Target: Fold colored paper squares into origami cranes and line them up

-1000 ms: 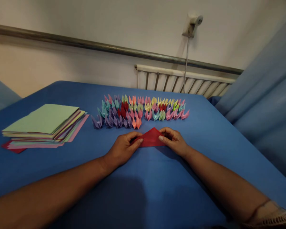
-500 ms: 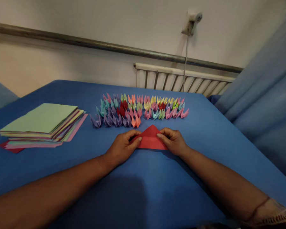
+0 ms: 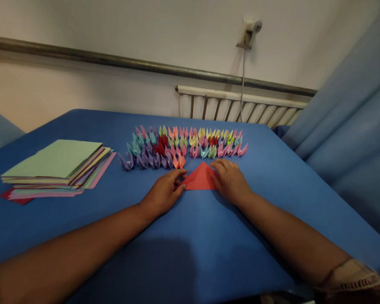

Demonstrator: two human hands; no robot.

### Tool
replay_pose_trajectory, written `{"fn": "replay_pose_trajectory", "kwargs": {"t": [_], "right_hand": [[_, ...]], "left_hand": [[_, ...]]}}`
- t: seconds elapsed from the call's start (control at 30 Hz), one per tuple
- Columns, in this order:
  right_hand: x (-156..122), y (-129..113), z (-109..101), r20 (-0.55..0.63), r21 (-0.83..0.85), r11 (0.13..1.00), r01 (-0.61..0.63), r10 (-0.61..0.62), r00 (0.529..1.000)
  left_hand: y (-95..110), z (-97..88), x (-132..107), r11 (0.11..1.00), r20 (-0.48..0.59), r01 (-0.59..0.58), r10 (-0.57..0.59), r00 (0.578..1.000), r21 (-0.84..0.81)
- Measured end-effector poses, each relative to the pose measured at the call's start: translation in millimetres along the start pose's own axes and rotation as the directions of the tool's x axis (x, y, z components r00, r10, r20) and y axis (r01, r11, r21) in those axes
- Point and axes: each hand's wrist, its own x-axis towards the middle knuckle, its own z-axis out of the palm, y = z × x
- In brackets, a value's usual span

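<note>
Inscriptions, brands, numbers and signs: none legible. Folded red paper [image 3: 200,179]: no readable print. Paper stack [image 3: 55,158]: top sheet without legible text. Paper birds [image 3: 161,145]: no lettering discernible. Wall socket with plug [image 3: 248,33]: any marking too small to read.

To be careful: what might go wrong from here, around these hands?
The red paper lies between the left hand and right hand; uneven pressure might leave a crooked crease. The folded paper figures stand just beyond, so a stray reach might topple one. The stack of paper has uneven edges; a bump might make it slide.
</note>
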Motion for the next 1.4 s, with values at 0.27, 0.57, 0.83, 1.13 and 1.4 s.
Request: {"fn": "replay_pose_trajectory", "kwargs": {"t": [0.27,0.57,0.83,1.13,1.4], "right_hand": [[-36.7,-44.6,-3.9,0.327,0.016,0.987,0.160,-0.156,0.932],[-34.6,-43.0,-10.4,0.385,0.032,0.986,0.162,-0.161,0.909],[-29.7,-46.8,-16.1,0.416,0.009,0.989,0.145,-0.135,0.899],[-30.4,-30.2,-37.7,0.475,-0.108,0.979,0.174,-0.102,0.874],[-38.4,-8.8,-48.8,0.468,-0.435,0.900,0.002,0.224,0.855]], "left_hand": [[8.8,-6.5,-6.7,0.945,0.002,-0.228,0.234,0.972,0.232],[28.0,7.2,-48.8,0.772,0.475,-0.442,0.208,0.855,0.458],[36.0,-16.3,-46.7,0.687,0.336,-0.284,0.062,0.940,0.669],[18.2,-1.1,-33.7,0.809,0.527,-0.441,0.196,0.827,0.390],[15.9,-5.1,-34.9,0.832,0.512,-0.413,0.187,0.838,0.371]]}}
